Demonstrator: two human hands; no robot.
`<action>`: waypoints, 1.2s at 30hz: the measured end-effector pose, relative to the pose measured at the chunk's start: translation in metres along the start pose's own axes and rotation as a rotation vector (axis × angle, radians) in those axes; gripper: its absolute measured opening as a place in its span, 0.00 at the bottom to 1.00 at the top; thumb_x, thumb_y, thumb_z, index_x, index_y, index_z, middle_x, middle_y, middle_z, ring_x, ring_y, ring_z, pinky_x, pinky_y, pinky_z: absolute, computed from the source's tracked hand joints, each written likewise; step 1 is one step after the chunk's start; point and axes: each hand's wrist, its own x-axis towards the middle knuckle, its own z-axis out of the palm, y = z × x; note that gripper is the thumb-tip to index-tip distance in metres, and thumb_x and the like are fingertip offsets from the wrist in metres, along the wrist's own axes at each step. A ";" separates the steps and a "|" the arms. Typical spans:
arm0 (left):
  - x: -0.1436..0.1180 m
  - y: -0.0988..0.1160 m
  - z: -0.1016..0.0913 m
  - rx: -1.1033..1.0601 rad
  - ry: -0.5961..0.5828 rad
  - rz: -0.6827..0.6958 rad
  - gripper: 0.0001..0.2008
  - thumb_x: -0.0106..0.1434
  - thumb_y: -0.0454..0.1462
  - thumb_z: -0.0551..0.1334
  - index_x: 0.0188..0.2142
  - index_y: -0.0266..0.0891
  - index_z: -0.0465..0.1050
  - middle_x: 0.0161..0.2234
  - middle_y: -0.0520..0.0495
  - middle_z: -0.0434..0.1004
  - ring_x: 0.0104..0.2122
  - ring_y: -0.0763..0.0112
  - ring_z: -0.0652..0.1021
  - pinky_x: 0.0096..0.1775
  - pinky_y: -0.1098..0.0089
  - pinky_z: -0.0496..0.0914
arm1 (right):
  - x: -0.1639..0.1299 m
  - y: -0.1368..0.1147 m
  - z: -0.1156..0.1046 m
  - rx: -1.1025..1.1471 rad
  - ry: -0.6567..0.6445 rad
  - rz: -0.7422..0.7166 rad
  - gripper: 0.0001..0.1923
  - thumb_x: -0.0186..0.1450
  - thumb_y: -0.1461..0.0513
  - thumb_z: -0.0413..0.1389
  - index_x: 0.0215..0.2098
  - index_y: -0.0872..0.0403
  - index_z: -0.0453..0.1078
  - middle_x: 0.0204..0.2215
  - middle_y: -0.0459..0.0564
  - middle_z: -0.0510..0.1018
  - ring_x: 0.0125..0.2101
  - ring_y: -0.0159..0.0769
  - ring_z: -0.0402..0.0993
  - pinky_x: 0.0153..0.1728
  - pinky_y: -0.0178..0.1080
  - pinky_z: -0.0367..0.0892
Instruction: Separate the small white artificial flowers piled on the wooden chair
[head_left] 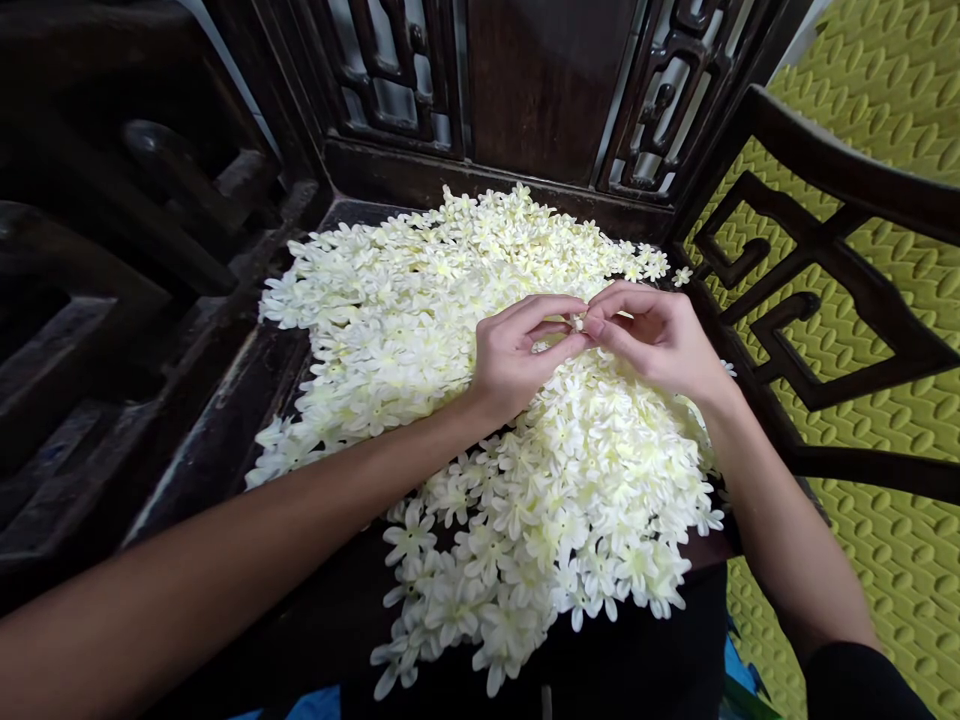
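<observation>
Both hands meet right above the middle of the flower heap [480, 400], a wide spread of small cream-white blossoms that covers the seat of the dark wooden chair [225, 430]. The left hand [517, 350] comes in from the lower left, wrist resting on the heap, fingers curled inward with thumb and forefinger drawn together to a pinch. The right hand [660, 340] reaches in from the right side of the heap, knuckles up, its thumb and forefinger also closed to a narrow pinch. And there it is, the single small flower [577, 322], caught exactly where the two pinches meet, held between the fingertips of both hands just above the heap's centre. Only a pale scrap of it shows between the fingers, so its shape is hard to read. The other fingers of each hand stay loosely bent, not flat, not clenched.

Below the hands the heap runs on toward the front edge of the seat, blossoms lying loose and overlapping, a few spilling near the edge. Behind the heap stands the carved chair back [540, 90], dark panels with openwork on either side. To the right of the heap the curved armrest [832, 260] crosses in front of a yellow-green patterned mat [885, 480] on the floor. To the left of the heap, more dark carved wood, too shadowed to make out clearly.
</observation>
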 end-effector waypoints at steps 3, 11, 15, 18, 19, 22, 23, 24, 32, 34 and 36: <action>0.000 0.000 0.000 0.001 0.000 -0.009 0.13 0.57 0.32 0.70 0.44 0.42 0.80 0.44 0.47 0.81 0.45 0.69 0.82 0.47 0.68 0.81 | 0.000 -0.001 0.000 0.019 0.001 -0.004 0.02 0.64 0.64 0.64 0.36 0.55 0.79 0.36 0.50 0.78 0.35 0.36 0.74 0.36 0.39 0.69; 0.000 0.001 -0.001 0.014 -0.028 -0.001 0.14 0.58 0.32 0.69 0.45 0.41 0.79 0.44 0.46 0.81 0.45 0.68 0.82 0.47 0.66 0.81 | 0.000 0.000 0.000 0.024 -0.010 0.020 0.01 0.63 0.65 0.64 0.35 0.55 0.78 0.36 0.51 0.78 0.36 0.37 0.74 0.36 0.41 0.71; 0.000 0.001 -0.001 0.010 -0.026 -0.004 0.14 0.58 0.32 0.69 0.45 0.41 0.79 0.45 0.47 0.81 0.45 0.68 0.82 0.47 0.67 0.81 | 0.000 0.000 0.000 0.016 0.002 0.042 0.02 0.63 0.63 0.65 0.33 0.55 0.77 0.35 0.50 0.77 0.35 0.37 0.74 0.36 0.40 0.72; 0.000 0.001 -0.001 0.005 -0.020 -0.009 0.14 0.58 0.32 0.70 0.44 0.41 0.79 0.44 0.47 0.81 0.45 0.69 0.82 0.47 0.68 0.81 | 0.000 -0.001 0.000 0.032 0.012 0.038 0.03 0.64 0.62 0.65 0.34 0.55 0.78 0.35 0.50 0.77 0.35 0.37 0.75 0.36 0.40 0.71; 0.000 0.001 -0.001 0.002 -0.019 -0.011 0.14 0.58 0.32 0.70 0.44 0.41 0.79 0.44 0.47 0.81 0.45 0.69 0.82 0.47 0.68 0.81 | 0.000 -0.001 0.001 0.036 0.010 0.032 0.04 0.64 0.62 0.65 0.35 0.55 0.79 0.36 0.50 0.77 0.35 0.37 0.75 0.36 0.40 0.71; 0.000 0.001 0.000 -0.004 -0.016 -0.019 0.14 0.58 0.33 0.70 0.44 0.41 0.79 0.44 0.47 0.81 0.44 0.69 0.82 0.47 0.68 0.81 | -0.001 -0.002 0.001 0.018 0.007 0.026 0.06 0.65 0.59 0.64 0.36 0.55 0.79 0.36 0.51 0.78 0.35 0.37 0.75 0.36 0.39 0.69; 0.000 0.001 0.000 -0.003 -0.016 -0.022 0.13 0.58 0.33 0.70 0.44 0.41 0.79 0.44 0.47 0.81 0.44 0.69 0.82 0.47 0.67 0.81 | -0.001 -0.002 0.001 0.009 0.008 0.027 0.07 0.65 0.58 0.64 0.36 0.55 0.80 0.36 0.51 0.78 0.35 0.37 0.74 0.35 0.39 0.69; 0.000 0.001 0.000 -0.001 -0.018 -0.025 0.13 0.58 0.33 0.70 0.44 0.41 0.79 0.44 0.47 0.81 0.44 0.69 0.81 0.47 0.67 0.81 | -0.001 -0.002 0.001 0.005 0.009 0.028 0.08 0.65 0.58 0.65 0.35 0.55 0.80 0.35 0.51 0.78 0.35 0.37 0.74 0.35 0.39 0.69; 0.000 0.002 0.001 0.022 -0.010 -0.017 0.12 0.59 0.34 0.69 0.43 0.41 0.79 0.44 0.47 0.81 0.44 0.69 0.81 0.46 0.67 0.81 | 0.000 0.000 0.001 0.016 0.007 0.025 0.06 0.64 0.59 0.65 0.35 0.54 0.80 0.35 0.50 0.78 0.35 0.36 0.74 0.35 0.39 0.68; 0.000 0.003 0.001 0.027 -0.010 -0.019 0.12 0.59 0.34 0.69 0.43 0.41 0.79 0.43 0.47 0.81 0.44 0.69 0.82 0.46 0.67 0.81 | 0.000 -0.001 0.001 0.011 0.010 0.037 0.06 0.64 0.58 0.65 0.35 0.54 0.79 0.35 0.50 0.78 0.35 0.36 0.74 0.35 0.40 0.69; 0.000 0.003 0.001 0.026 -0.011 -0.021 0.11 0.59 0.34 0.69 0.43 0.41 0.79 0.43 0.47 0.81 0.44 0.68 0.82 0.46 0.67 0.81 | 0.000 -0.001 0.001 0.008 0.011 0.041 0.06 0.64 0.59 0.65 0.35 0.54 0.79 0.35 0.50 0.78 0.35 0.36 0.74 0.35 0.40 0.69</action>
